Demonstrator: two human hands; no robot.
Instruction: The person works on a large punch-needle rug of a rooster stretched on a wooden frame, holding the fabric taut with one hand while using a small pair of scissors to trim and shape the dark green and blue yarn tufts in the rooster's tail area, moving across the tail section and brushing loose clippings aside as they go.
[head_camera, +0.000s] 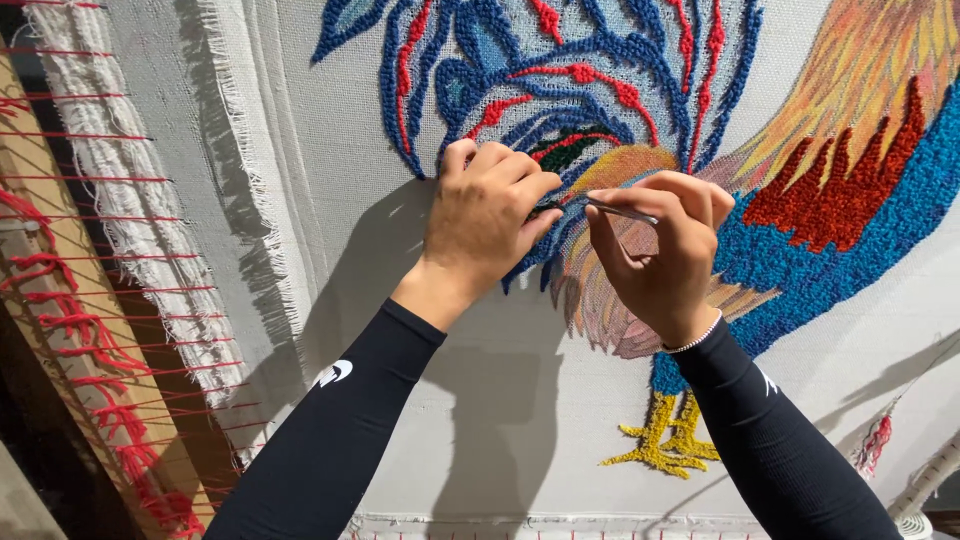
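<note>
Head view: left hand (487, 215) fisted on tufted cloth (400, 220), right hand (660, 250) pinching metal tool (622, 211)

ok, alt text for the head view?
Two hands in black sleeves work on a stretched white cloth bearing a tufted rooster in blue, red, orange and yellow yarn. The left hand presses on the yarn; the right hand pinches a thin metal tool. Red cord laces the cloth to a wooden frame.

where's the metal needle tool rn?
Head view, right of centre: the thin metal tool is pinched in the right hand, tip toward the left hand on the tufted rooster cloth.
</note>
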